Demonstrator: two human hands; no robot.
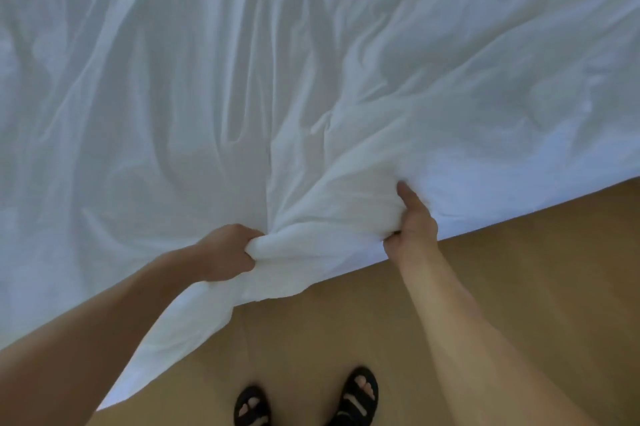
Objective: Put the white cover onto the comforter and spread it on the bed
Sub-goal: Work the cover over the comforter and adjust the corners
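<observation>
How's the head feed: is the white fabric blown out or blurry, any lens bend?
Head view: dim bluish light, the wrinkled white cover not blown out, folds shown by soft shadows; head view: overall slightly soft, brightest at the bunch gripped between left hand and right hand; head view: wide-angle tilt, cover edge slanting across the tan floor.

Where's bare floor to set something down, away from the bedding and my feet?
Tan wooden floor is bare right of the right hand, bordered by the wrinkled white cover. A smaller patch lies between the forearms, above the black sandals. Crowded where it and the left hand bunch the cover.
</observation>
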